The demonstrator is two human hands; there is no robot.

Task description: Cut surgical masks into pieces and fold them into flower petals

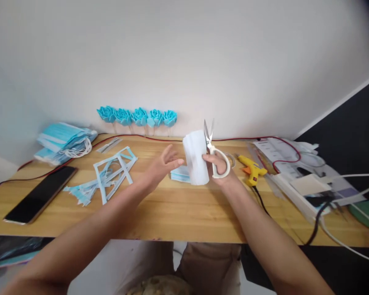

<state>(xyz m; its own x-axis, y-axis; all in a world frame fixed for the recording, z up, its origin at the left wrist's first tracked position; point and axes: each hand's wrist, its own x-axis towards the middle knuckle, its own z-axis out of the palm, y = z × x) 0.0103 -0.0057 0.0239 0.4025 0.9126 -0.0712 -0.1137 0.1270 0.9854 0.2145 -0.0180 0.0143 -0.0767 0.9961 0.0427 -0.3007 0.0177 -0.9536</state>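
My right hand (220,166) has the white-handled scissors (211,143) looped over it, their blades pointing up and slightly apart. Between its thumb and fingers it also grips a pale, white-looking sheet of mask fabric (197,162), held upright above the table. To the left of this sheet, my left hand (168,162) is empty, its fingers apart and its thumb pointing toward the sheet. Behind and below the sheet lies a folded blue mask piece (181,174), partly hidden by it. Cut blue and white mask strips (110,176) are in a loose heap left of my left hand.
Several blue fabric flowers (140,116) on thin stems lean along the wall. Stacked masks (63,139) and a black phone (39,196) occupy the left side. A yellow glue gun (251,169) rests right of my right hand, near a white power strip (295,196) and tangled cables.
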